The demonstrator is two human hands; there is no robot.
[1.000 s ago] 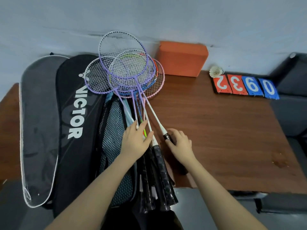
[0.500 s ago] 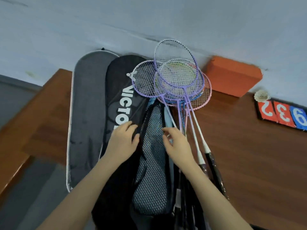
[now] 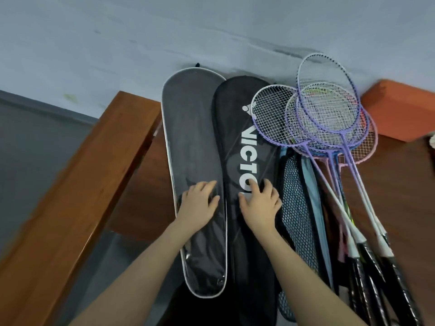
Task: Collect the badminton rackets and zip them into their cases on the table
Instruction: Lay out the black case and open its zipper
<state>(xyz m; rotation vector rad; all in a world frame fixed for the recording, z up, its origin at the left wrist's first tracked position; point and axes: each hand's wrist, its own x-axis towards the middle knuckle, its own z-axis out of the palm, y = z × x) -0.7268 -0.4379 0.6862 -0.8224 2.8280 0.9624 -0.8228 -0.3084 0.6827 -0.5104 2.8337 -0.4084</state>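
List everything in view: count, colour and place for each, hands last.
grey case: one, grey with white piping, left of the black case on the table.
black case: one, black with white lettering, middle.
mesh case: one, black mesh over light blue, between black case and rackets.
rackets: a fanned pile, exact count unclear, purple, blue and pink frames, black grips, right.
orange block: one, far right by the wall.
table: brown wood.
left hand: flat on the grey case.
right hand: flat on the black case.
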